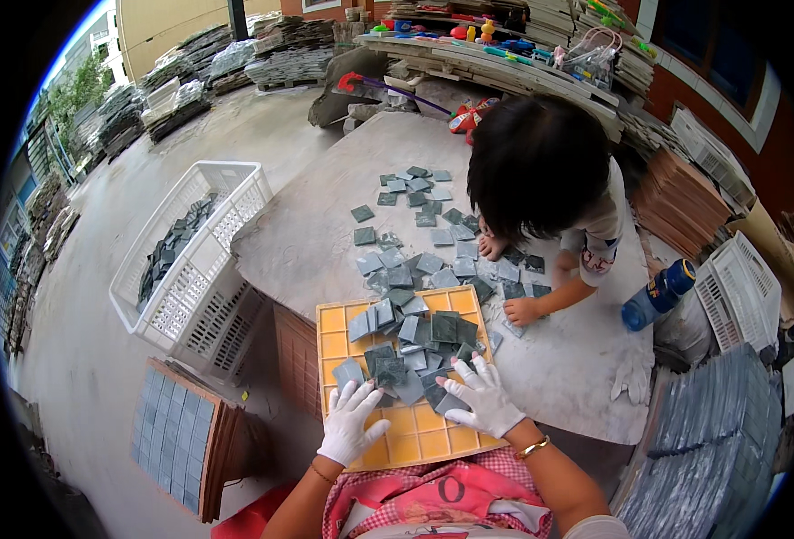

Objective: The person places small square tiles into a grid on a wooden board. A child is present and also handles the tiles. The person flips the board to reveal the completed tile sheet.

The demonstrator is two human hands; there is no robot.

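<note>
A yellow gridded tray (pixel 403 441) rests at the near edge of the stone table, against my apron. Grey-green square stone tiles (pixel 388 364) lie heaped and overlapping over its middle, some tilted. My left hand (pixel 350 422), in a white glove with bare fingertips, lies spread at the heap's near left side. My right hand (pixel 484 400), gloved the same way, is spread at the near right with its fingers on the tiles. Neither hand grips a tile. More loose tiles (pixel 415 186) are scattered on the table beyond the tray.
Another person (pixel 550 180) sits on the table at the far right, one hand among the tiles. A blue bottle (pixel 657 295) stands at the right edge. White crates (pixel 201 310) with tiles stand left, above a stack of tiled panels (pixel 172 436). Bundled slabs (pixel 702 440) fill the right.
</note>
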